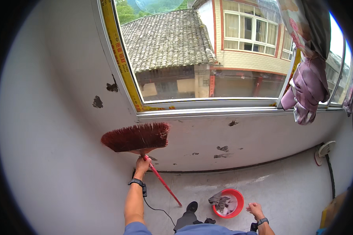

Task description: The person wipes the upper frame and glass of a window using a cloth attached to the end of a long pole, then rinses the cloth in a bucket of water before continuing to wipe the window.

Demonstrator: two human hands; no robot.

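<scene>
Gripping the red handle just below the bristle head, the left hand [142,163] holds a red broom [136,138] raised against the white wall [59,156] under the window sill [208,112]. Lower right, the right hand [255,209] hangs loose and unclenched beside a red basin [238,203] holding a grey rag [220,201] on the floor [286,192].
</scene>
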